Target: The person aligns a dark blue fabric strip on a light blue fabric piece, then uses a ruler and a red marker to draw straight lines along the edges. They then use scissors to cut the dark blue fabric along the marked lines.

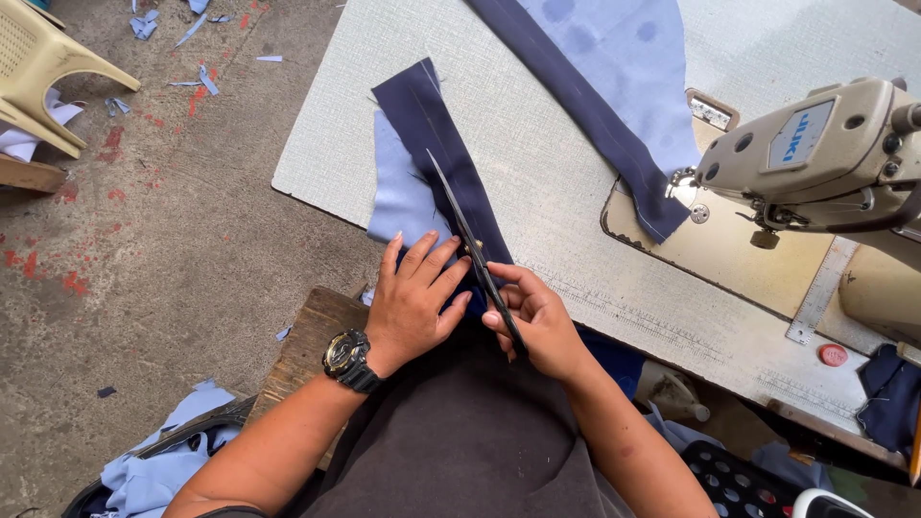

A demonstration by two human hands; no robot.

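Head view: a strip of navy fabric [443, 158] is laid at the near edge of the pale tabletop [537, 153], with a light blue fabric piece [398, 197] under it and hanging slightly over the edge. The left hand [413, 299] is pressed flat on the navy fabric, fingers spread and released, nothing being grasped; a black wristwatch [347, 360] is worn on its wrist. The right hand [537, 321] is clenched in a grip on the handles of a pair of black scissors [472, 247], whose long blade is pointed away along the navy strip, just beside the left fingertips.

Farther back, a 2nd light blue panel with a navy border [614, 86] is spread across the tabletop toward the needle area of a beige sewing machine [815, 144] at the right. A metal ruler [820, 293] and a small red cap [833, 355] are seen near the machine's base. On the concrete floor [163, 249] at the left, fabric scraps are scattered, and a cream plastic chair [43, 67] is partly seen in the corner.
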